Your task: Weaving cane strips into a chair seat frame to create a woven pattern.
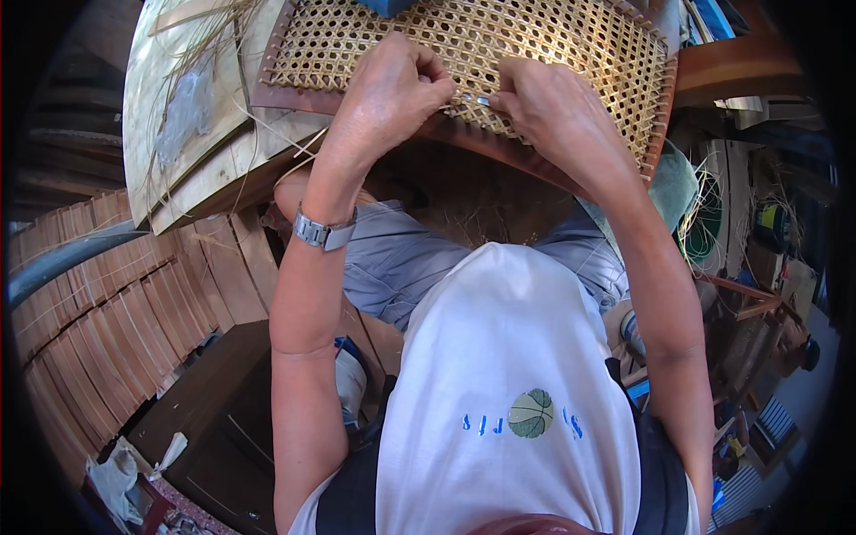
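Note:
A woven cane panel (481, 45) in a reddish-brown wooden frame (299, 98) lies in front of me, its near edge over my lap. My left hand (388, 98) rests over the near edge of the weave, thumb and fingers pinched together; what is between them is too small to make out. Close by on the right, my right hand (557, 102) is also closed, fingertips down at the same edge. A small shiny metal piece (482, 101) shows at its fingertips. A blue object (388, 5) sits on the cane at the top of the view, partly cut off.
On the left, a pale wooden board (214, 152) carries loose cane strands (201, 36) and a crumpled clear plastic (185, 116). Stacked wooden slats (116, 303) stand at lower left, beside a dark box (223, 428). More loose strands (704, 209) hang at right, near a wooden beam (740, 69).

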`<state>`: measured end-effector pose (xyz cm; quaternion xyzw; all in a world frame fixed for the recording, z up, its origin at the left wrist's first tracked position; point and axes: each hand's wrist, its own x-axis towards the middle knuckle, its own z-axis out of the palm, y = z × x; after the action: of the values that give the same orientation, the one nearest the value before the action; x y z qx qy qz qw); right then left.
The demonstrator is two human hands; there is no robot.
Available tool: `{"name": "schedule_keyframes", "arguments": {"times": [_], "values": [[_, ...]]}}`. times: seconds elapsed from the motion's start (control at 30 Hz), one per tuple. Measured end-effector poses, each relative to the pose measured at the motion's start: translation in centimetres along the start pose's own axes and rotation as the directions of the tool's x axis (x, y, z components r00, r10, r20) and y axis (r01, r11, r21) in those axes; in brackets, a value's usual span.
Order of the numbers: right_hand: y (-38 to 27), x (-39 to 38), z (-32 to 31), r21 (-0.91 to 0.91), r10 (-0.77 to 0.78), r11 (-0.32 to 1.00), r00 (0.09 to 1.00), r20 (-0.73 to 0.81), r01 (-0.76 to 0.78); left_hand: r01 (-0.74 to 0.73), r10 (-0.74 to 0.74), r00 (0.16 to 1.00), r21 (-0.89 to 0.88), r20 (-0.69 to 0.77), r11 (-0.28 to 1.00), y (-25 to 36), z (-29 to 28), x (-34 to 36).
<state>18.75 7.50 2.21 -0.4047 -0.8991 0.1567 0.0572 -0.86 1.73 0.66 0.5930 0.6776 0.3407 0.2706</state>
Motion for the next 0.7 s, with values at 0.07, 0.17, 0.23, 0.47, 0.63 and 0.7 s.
{"name": "schedule_keyframes", "arguments": {"times": [0.07,0.17,0.23,0.47,0.63,0.7], "values": [[0.2,0.6,0.9,0.020,-0.007,1.000,1.000,-0.010,0.008,-0.002,-0.002,0.998,0.062,0.066,0.998,-0.2,-0.1,0.5],[0.5,1.2,-0.2,0.159,0.031,0.986,0.994,0.102,-0.047,-0.015,0.005,0.991,0.074,0.133,0.997,-0.2,0.0,1.2],[1.1,1.6,-0.3,0.286,0.011,0.956,0.982,0.187,-0.065,-0.065,0.049,0.985,0.093,0.163,0.994,-0.2,0.1,1.5],[0.4,1.1,0.9,-0.074,-0.180,0.982,0.982,-0.057,0.176,0.051,-0.059,0.989,0.063,0.135,0.997,0.4,-0.8,0.9],[1.0,2.1,-0.2,0.102,-0.035,0.995,0.984,0.176,0.017,-0.091,0.089,0.995,0.060,0.045,0.994,-0.1,0.7,0.5],[1.5,2.5,-0.2,0.237,0.012,0.969,0.964,0.265,-0.077,-0.120,0.116,0.991,0.058,0.064,0.991,-0.4,1.4,1.0]]}}
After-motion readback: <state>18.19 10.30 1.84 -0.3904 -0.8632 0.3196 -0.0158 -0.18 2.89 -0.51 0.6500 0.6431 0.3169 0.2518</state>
